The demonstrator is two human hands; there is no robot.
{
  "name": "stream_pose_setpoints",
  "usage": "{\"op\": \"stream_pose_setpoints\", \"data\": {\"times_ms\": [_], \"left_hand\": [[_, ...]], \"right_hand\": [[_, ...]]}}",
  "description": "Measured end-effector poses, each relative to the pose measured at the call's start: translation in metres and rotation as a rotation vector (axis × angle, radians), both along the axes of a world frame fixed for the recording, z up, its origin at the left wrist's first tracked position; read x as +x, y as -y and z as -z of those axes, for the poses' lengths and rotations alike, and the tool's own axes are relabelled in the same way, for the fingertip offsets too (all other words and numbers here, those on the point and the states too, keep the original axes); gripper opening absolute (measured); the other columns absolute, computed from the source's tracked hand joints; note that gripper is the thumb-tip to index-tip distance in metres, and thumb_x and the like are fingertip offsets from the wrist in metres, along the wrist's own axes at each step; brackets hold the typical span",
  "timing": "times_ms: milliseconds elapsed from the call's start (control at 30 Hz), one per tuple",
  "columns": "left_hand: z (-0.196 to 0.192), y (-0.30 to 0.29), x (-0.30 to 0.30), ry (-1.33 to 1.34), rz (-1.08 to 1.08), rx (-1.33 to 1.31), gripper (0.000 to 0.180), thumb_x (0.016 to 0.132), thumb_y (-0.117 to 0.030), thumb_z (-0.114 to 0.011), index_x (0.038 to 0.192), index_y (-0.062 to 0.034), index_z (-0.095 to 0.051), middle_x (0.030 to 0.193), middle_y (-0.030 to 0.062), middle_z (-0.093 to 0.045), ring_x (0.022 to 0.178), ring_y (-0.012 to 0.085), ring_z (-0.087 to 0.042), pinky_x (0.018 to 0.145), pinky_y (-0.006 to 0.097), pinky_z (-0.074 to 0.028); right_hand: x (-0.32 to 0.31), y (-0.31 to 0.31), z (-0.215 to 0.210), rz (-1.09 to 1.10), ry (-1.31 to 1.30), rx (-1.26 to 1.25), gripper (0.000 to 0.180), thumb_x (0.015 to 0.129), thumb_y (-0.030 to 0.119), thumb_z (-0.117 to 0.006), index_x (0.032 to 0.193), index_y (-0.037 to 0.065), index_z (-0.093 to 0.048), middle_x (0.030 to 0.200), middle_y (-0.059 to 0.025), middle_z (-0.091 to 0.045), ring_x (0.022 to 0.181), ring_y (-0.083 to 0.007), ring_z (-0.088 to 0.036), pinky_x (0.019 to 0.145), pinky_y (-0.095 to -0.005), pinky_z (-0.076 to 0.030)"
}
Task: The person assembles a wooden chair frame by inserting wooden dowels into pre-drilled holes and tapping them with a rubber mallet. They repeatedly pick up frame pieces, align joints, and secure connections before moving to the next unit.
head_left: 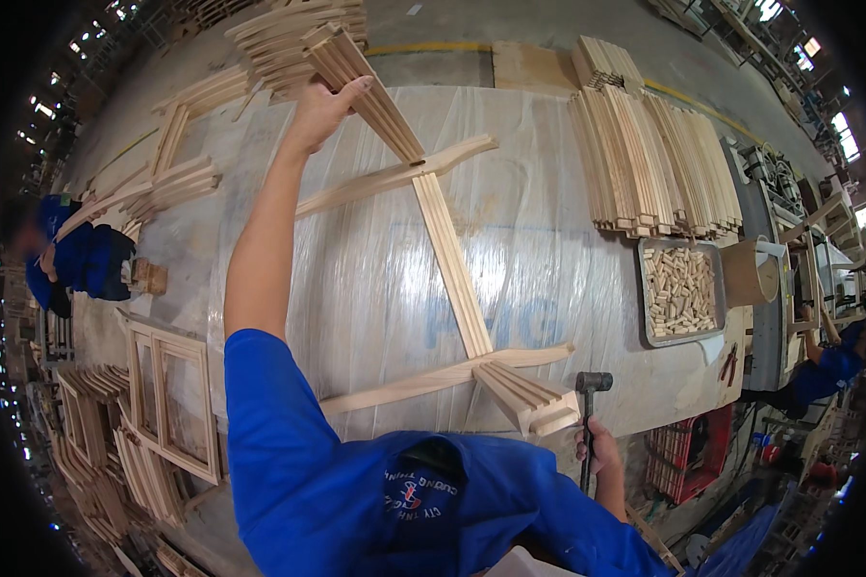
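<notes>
My left hand (323, 113) is gripping a grooved wooden post (383, 112); my right hand (601, 448) is clasping a dark mallet (594, 382).

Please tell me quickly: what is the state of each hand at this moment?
Left hand: closed, holding the far grooved wooden piece.
Right hand: closed, holding the hammer by its handle.

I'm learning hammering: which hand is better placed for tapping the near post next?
Probably the right grip: it holds the hammer beside the near post. The left grip is on the far post.
</notes>
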State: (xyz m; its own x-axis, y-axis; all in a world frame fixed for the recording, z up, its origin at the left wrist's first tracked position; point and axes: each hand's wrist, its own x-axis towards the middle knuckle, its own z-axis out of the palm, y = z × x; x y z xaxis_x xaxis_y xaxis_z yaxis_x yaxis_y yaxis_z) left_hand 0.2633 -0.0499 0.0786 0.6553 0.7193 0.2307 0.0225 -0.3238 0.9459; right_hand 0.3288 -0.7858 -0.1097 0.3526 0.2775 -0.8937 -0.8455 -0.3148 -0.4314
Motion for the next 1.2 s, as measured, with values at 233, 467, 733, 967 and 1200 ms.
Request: {"op": "stream_pose_setpoints", "data": {"times_ms": [233, 467, 733, 967, 1200], "left_hand": [[0.019, -0.019, 0.024, -0.041, 0.066, 0.049, 0.043, 0.093, -0.039, -0.078, 0.114, -0.0023, -0.072, 0.103, 0.0085, -0.074, 0.092, 0.0163, -0.070, 0.079, 0.033, -0.060], [0.019, -0.026, 0.030, -0.151, 0.073, 0.073, 0.045, 0.092, -0.040, -0.079, 0.116, -0.0015, -0.073, 0.098, 0.0086, -0.075, 0.088, 0.0152, -0.069, 0.073, 0.032, -0.057], [0.011, -0.013, 0.052, -0.271, 0.004, 0.366, 0.055, 0.088, -0.044, -0.080, 0.122, -0.0016, -0.070, 0.107, 0.0174, -0.077, 0.099, 0.0300, -0.073, 0.089, 0.040, -0.056], [0.017, -0.014, 0.067, -0.285, -0.028, 0.463, 0.057, 0.088, -0.040, -0.079, 0.127, -0.0008, -0.066, 0.120, 0.0222, -0.073, 0.112, 0.0366, -0.070, 0.095, 0.043, -0.054], [0.016, -0.012, 0.057, -0.298, -0.058, 0.434, 0.056, 0.089, -0.036, -0.080, 0.130, -0.0001, -0.064, 0.119, 0.0211, -0.073, 0.111, 0.0335, -0.070, 0.096, 0.040, -0.053]], "right_hand": [[-0.007, -0.002, 0.006, 0.046, 0.017, -0.019, 0.038, 0.107, 0.043, -0.052, 0.117, 0.008, -0.061, 0.068, -0.0041, -0.061, 0.045, -0.0150, -0.051, 0.040, -0.0317, -0.042], [-0.004, -0.007, 0.001, 0.044, -0.024, -0.036, 0.035, 0.108, 0.043, -0.051, 0.116, 0.010, -0.061, 0.067, -0.0037, -0.059, 0.044, -0.0135, -0.048, 0.039, -0.0303, -0.040], [0.019, -0.024, -0.041, -0.226, 0.209, -0.312, 0.031, 0.107, 0.038, -0.053, 0.110, 0.010, -0.064, 0.067, -0.0008, -0.055, 0.046, -0.0099, -0.045, 0.039, -0.0278, -0.035], [0.125, -0.145, -0.169, -0.561, 1.088, -0.240, 0.036, 0.106, 0.034, -0.056, 0.117, 0.002, -0.066, 0.068, 0.0027, -0.052, 0.057, -0.0068, -0.047, 0.049, -0.0266, -0.038], [0.137, -0.382, -0.384, -0.139, 1.746, 0.674, 0.032, 0.108, 0.023, -0.054, 0.129, 0.002, -0.064, 0.074, 0.0051, -0.052, 0.056, -0.0022, -0.041, 0.050, -0.0207, -0.035]]}}
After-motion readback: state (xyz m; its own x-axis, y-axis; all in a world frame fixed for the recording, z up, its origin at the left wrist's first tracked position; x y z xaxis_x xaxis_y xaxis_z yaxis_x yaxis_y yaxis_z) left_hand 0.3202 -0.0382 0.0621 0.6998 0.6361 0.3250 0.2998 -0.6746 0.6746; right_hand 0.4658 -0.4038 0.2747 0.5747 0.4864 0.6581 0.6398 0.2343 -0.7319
